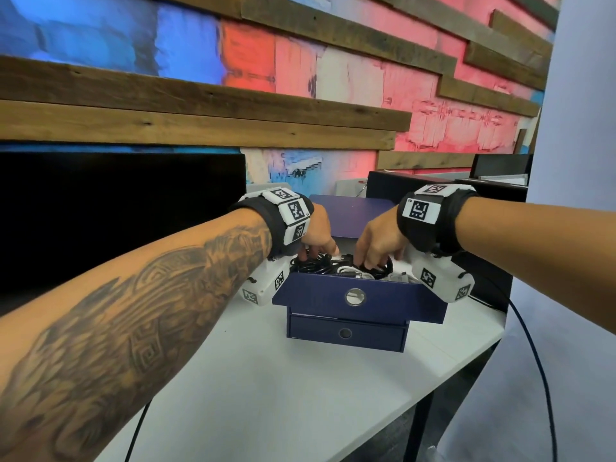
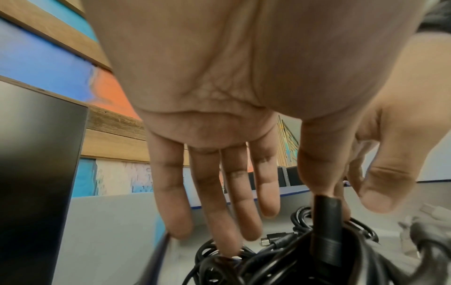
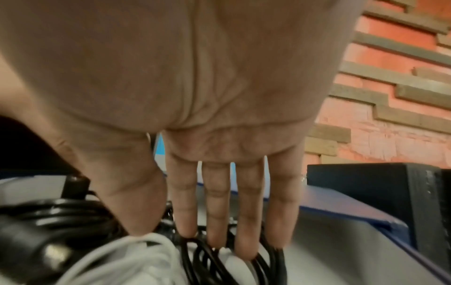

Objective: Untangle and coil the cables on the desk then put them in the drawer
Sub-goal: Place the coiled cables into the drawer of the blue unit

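Note:
A navy drawer box stands on the white desk, its top drawer (image 1: 316,299) pulled open. Inside lie coiled black cables (image 1: 310,265) and a white cable (image 1: 346,271). Both hands reach down into the drawer. My left hand (image 1: 316,252) has straight fingers (image 2: 214,221) touching a black coil (image 2: 268,267), beside an upright black plug (image 2: 325,231). My right hand (image 1: 370,261) presses straight fingers (image 3: 246,231) onto black loops (image 3: 214,268), while its thumb rests on the white cable (image 3: 136,258). Neither hand grips anything.
The lower drawer (image 1: 346,333) is closed. A dark monitor (image 1: 116,211) stands at the left and a black box (image 1: 490,285) at the right. The desk (image 1: 300,401) ends at the right, where a dark cable (image 1: 533,345) hangs to the floor.

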